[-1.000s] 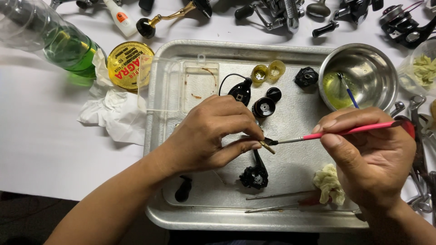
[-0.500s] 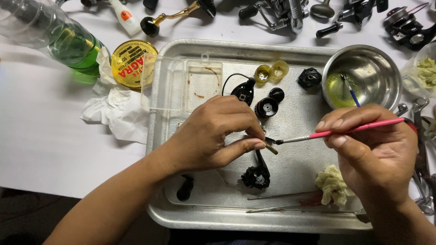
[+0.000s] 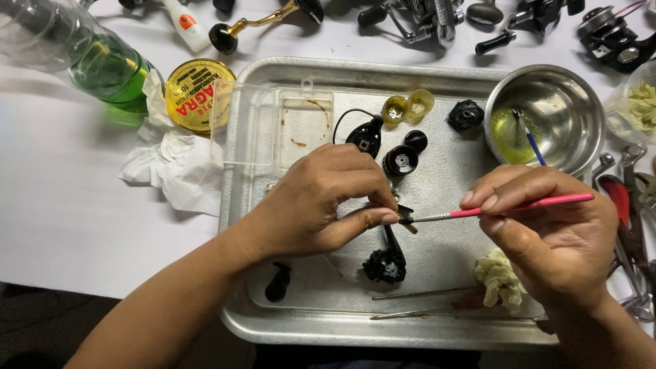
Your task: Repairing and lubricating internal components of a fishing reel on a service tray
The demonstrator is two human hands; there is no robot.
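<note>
Over a metal tray (image 3: 437, 328), my left hand (image 3: 321, 201) pinches a small dark part (image 3: 404, 213) between thumb and fingertips. My right hand (image 3: 553, 236) holds a thin pink-handled brush (image 3: 519, 205), and the brush tip touches that small part. Below the hands a black geared piece with a stem (image 3: 386, 263) lies on the tray. A wad of greasy cotton (image 3: 499, 277) sits under my right hand.
A steel bowl (image 3: 581, 116) with yellow liquid and a blue brush stands at the tray's right. Black caps (image 3: 400, 160), two yellow rings (image 3: 408, 106) and a clear plastic lid (image 3: 273, 123) lie in the tray. A yellow tin (image 3: 198, 92), green bottle (image 3: 102, 65), tissue, reel parts and pliers surround it.
Both hands have shifted slightly downward in view, and the brush tip has stayed at the small part. The camera has moved a little.
</note>
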